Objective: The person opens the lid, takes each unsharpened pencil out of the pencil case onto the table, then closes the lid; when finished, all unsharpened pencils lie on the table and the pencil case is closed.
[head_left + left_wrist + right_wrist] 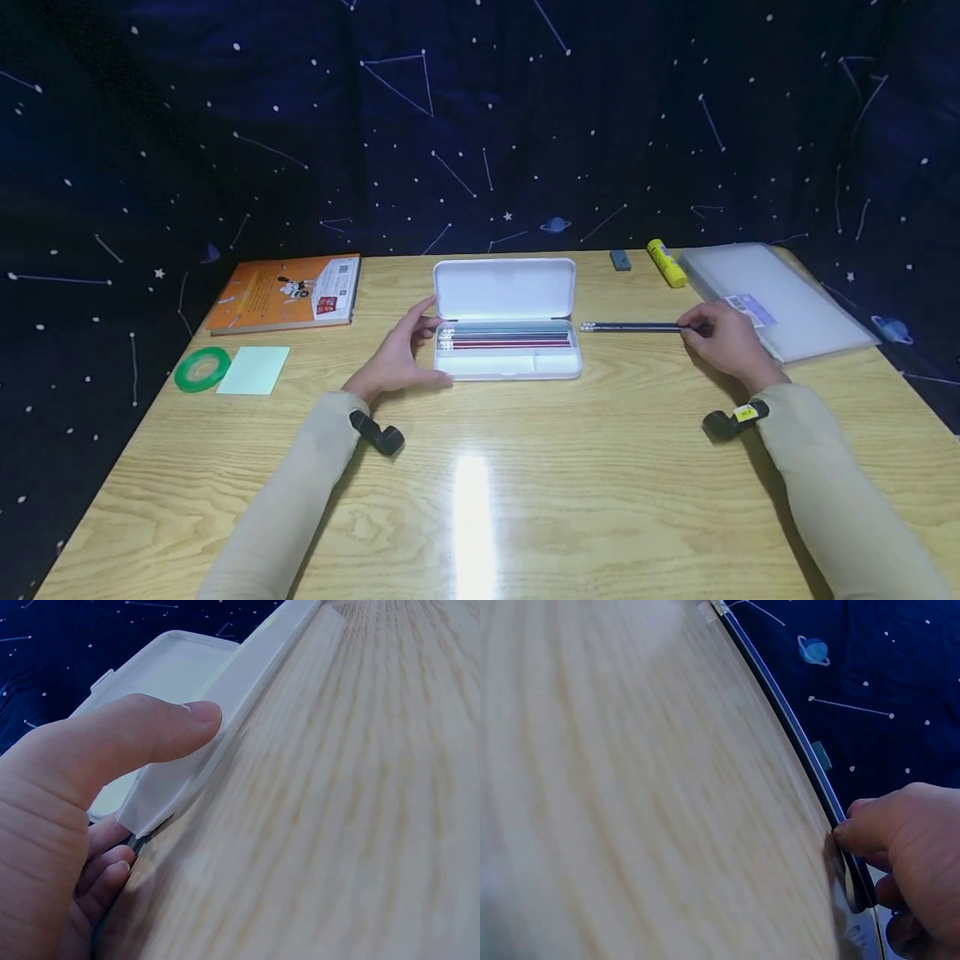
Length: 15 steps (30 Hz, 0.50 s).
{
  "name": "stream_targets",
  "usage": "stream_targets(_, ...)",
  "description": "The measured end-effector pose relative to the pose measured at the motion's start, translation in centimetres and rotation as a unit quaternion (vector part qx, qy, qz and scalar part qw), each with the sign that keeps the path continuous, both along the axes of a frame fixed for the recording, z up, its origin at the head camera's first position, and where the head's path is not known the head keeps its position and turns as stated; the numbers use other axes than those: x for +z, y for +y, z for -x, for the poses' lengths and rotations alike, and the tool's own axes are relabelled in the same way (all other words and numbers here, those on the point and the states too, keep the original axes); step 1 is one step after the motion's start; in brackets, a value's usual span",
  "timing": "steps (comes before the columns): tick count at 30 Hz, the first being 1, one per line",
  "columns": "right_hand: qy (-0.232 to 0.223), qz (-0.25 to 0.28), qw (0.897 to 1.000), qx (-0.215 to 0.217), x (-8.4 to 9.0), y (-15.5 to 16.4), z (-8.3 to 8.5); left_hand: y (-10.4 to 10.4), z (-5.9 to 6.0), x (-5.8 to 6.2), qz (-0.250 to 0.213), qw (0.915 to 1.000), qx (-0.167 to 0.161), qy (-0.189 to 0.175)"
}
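Note:
A white pencil case (507,377) lies with its lid (504,287) raised at the back. Inside, several pencils (510,336), bluish and red with silvery ends, fill the rear compartment. My left hand (397,354) holds the case by its left end. In the left wrist view, the thumb presses the case's front wall (225,724), and the other fingers curl at the hinge side. To the right of the case, my right hand (727,337) pinches dark pencils (630,327), seemingly two side by side, by their far right end. Their silvery ends point at the case, a small gap away.
At the left are an orange book (281,292), a green tape roll (201,369) and pale green sticky notes (253,371). A dark eraser (620,260), a yellow glue stick (666,263) and a clear plastic folder (795,300) lie at the back right.

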State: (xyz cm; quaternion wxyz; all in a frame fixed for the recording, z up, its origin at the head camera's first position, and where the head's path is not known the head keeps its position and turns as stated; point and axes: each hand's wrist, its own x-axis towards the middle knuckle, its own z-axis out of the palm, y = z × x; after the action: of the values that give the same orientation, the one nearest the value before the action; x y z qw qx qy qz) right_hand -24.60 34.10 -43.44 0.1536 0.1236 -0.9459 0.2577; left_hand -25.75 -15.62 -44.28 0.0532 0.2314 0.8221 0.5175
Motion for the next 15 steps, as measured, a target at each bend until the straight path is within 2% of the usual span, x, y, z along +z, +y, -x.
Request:
stream_targets(8,-0.006,0.016,1.000,-0.007,0.1,-1.5,0.1,-0.1,0.1,0.0,0.000,1.0000,0.003,-0.006)
stream_targets(15,0.004,0.038,0.999,0.033,0.3,-6.6,0.4,0.0,0.1,0.0,0.004,0.9999,0.006,-0.010)
